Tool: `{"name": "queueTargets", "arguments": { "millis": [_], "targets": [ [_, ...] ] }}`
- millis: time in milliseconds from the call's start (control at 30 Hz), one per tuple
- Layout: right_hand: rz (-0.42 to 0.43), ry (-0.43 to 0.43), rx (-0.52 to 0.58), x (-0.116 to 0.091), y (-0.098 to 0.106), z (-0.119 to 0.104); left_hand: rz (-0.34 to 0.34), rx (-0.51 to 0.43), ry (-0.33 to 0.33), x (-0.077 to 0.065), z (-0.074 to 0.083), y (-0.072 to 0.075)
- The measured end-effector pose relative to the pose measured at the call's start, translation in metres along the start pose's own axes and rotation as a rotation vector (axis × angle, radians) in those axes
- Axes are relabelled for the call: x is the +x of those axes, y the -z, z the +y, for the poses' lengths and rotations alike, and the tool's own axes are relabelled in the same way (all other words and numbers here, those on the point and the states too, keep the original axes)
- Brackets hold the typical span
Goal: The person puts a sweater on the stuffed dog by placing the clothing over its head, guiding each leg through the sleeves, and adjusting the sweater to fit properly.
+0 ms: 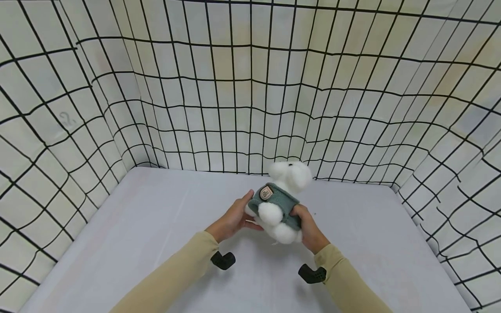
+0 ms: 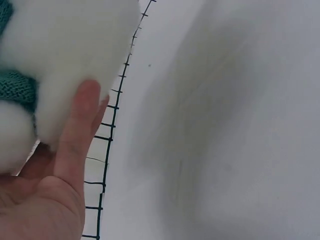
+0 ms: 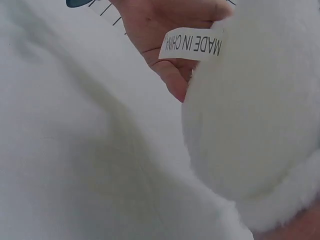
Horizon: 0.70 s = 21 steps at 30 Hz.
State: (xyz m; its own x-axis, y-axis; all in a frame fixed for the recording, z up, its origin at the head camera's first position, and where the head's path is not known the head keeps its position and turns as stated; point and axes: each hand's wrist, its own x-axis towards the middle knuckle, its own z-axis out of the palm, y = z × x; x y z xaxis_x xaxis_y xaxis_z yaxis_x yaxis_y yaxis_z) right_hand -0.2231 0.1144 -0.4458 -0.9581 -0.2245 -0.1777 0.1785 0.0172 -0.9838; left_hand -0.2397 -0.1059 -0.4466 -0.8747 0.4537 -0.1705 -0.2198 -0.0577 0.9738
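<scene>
A white plush toy (image 1: 283,226) in a blue-green knitted vest with a round badge is held up above the table, tilted, its head to the upper right. My left hand (image 1: 233,218) holds its left side, thumb up and fingers lower down; the left wrist view shows a digit of this hand (image 2: 65,175) against the white fur. On the other side my right hand (image 1: 311,228) grips the toy's lower body at the vest. A white label (image 3: 192,44) reading MADE IN CHINA sticks out near the left hand in the right wrist view. Most right-hand fingers are hidden.
A pale table (image 1: 176,195) lies beneath, bounded at the back and sides by white walls behind black grid netting (image 1: 250,93). Black devices (image 1: 223,261) sit at both wrists, below the beige sleeves (image 1: 172,274).
</scene>
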Motion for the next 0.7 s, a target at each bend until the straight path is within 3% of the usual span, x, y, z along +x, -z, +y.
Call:
{"name": "queueTargets", "arguments": {
  "millis": [133, 233, 433, 567, 700],
  "targets": [
    [-0.029, 0.096, -0.066, 0.002, 0.007, -0.002, 0.004, -0.016, -0.043, 0.000, 0.000, -0.002],
    [0.005, 0.173, -0.092, 0.003, 0.011, -0.003, 0.025, -0.021, -0.090, 0.000, 0.000, -0.003],
    [0.273, 0.310, -0.186, 0.006, 0.012, -0.006, 0.105, 0.052, -0.193, 0.001, 0.003, -0.003],
    [0.356, 0.308, -0.268, 0.007, 0.013, -0.013, 0.152, 0.162, -0.228, 0.000, 0.006, -0.006],
    [0.268, 0.240, -0.254, 0.007, 0.017, -0.023, 0.200, 0.293, -0.276, -0.001, 0.008, -0.007]
  ]
}}
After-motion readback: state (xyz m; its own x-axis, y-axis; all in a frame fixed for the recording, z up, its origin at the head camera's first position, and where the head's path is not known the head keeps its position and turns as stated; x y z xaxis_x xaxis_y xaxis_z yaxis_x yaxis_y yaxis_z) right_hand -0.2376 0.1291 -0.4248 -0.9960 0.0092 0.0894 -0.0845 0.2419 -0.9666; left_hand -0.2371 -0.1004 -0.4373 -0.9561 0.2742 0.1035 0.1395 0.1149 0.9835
